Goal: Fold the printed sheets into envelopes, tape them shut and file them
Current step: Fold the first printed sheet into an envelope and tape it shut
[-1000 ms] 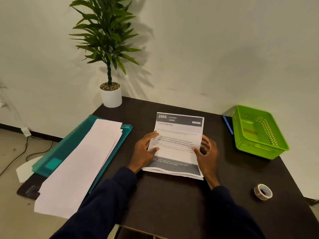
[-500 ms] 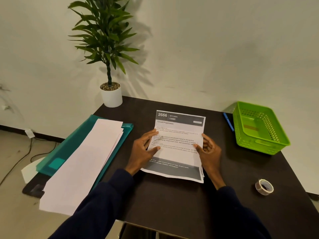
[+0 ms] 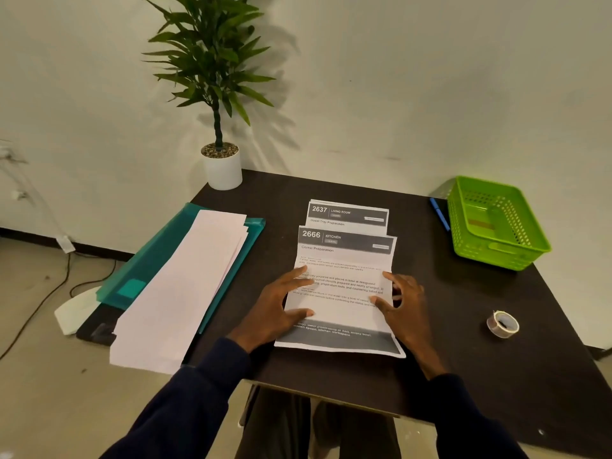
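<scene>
Head view: dark table (image 3: 331, 385) against pale wall (image 3: 397, 77).

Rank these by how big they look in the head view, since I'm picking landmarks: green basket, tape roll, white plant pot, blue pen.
1. green basket
2. white plant pot
3. tape roll
The blue pen is partly hidden behind the basket, so its rank is unsure.
</scene>
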